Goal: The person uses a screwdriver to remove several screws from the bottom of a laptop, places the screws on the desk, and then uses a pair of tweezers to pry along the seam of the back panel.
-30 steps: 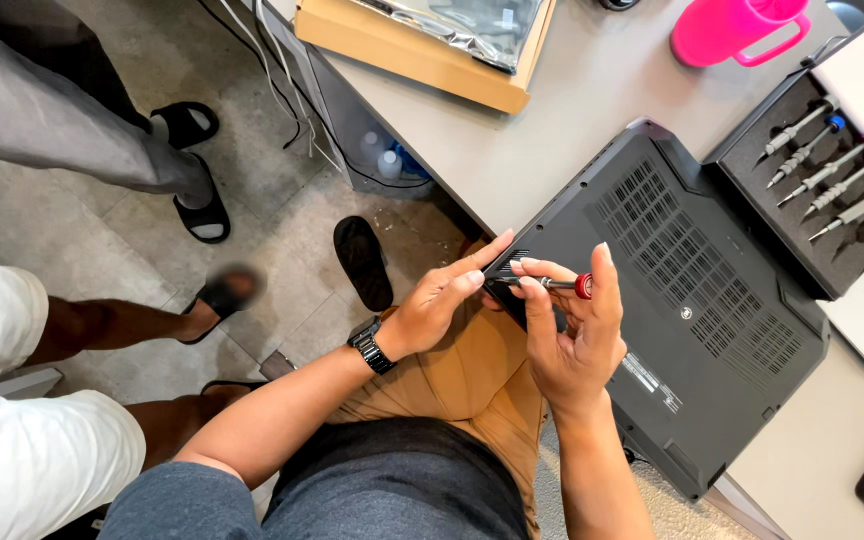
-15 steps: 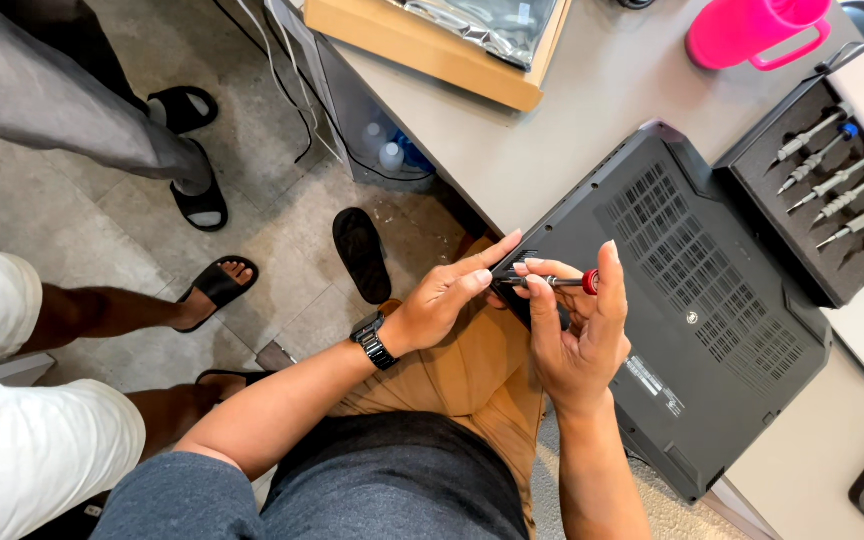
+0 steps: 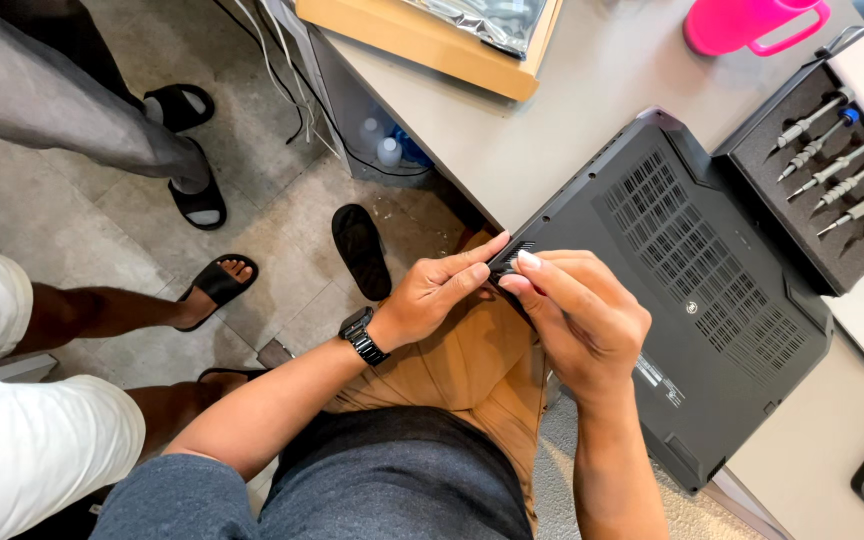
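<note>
A black laptop lies upside down on the grey desk, its vented base facing up and its near-left corner over the desk edge above my lap. My left hand, with a black watch on the wrist, pinches that corner between thumb and fingers. My right hand curls palm-down over the same corner, its index fingertip on the edge. The small red-tipped screwdriver it held a moment ago is hidden under the fingers.
A black foam case of several precision screwdrivers sits right of the laptop. A pink mug and a wooden tray stand at the back. Other people's legs and sandals and a loose black sandal are on the floor to the left.
My right hand has rolled palm-down over the laptop corner, so the red-tipped screwdriver no longer shows. My left hand stays on the corner.
</note>
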